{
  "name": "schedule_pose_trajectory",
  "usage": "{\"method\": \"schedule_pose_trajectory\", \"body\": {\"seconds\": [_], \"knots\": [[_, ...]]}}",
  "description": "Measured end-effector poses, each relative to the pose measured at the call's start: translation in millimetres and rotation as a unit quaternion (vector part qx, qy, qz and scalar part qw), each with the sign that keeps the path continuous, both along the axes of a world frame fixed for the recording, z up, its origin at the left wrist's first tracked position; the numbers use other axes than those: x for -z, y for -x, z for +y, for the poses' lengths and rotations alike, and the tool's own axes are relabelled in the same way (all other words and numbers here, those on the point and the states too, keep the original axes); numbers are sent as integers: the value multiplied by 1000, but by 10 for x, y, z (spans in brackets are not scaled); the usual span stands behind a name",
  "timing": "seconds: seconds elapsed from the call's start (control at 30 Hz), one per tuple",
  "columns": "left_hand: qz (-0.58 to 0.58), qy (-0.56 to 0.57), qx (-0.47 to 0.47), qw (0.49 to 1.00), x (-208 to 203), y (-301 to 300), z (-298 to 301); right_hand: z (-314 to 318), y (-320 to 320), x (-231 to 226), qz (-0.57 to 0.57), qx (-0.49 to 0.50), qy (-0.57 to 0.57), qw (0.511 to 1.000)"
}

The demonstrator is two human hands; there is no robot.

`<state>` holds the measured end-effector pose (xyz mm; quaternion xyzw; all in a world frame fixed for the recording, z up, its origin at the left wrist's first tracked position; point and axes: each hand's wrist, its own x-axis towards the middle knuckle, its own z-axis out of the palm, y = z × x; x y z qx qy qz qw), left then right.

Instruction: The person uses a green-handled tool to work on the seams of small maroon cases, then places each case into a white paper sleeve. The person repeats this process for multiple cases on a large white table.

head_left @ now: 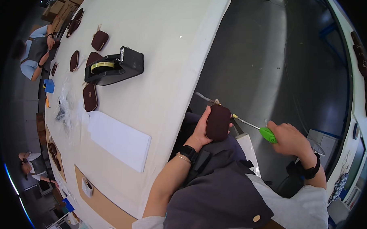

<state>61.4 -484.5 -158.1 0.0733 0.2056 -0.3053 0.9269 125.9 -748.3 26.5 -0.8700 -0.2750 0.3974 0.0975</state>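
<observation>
My left hand (201, 132) is closed around a small dark maroon zip pouch (218, 122) with rounded corners, held above my lap just off the table's edge. A pale cord or tassel (205, 97) sticks out from the pouch's top. My right hand (288, 138) grips a tool with a bright green handle (268, 135) and a long thin metal shaft ending in a yellow tip. That tip is close to the pouch's right side, by my left fingertips; whether it touches, I cannot tell.
The white-covered table (165, 54) holds a black tape dispenser (125, 67), several maroon pouches (90, 97), white paper (119, 139), clear plastic (64, 104) and a brown board (103, 204). Two people work along the far side, one person (35, 51) handling something dark. Dark floor lies right.
</observation>
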Motion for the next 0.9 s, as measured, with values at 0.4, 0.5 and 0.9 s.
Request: {"method": "schedule_pose_trajectory", "body": {"seconds": [0.4,0.5,0.9], "knots": [[-10,-12,1,1000,22,49,54,223,-29,-2,-6,-25,-23,999],[-19,-10,-4,1000,40,53,62,258,-50,28,-21,-13,-19,1000],[-22,-10,-29,999,82,56,138,214,71,46,63,-24,18,998]]}}
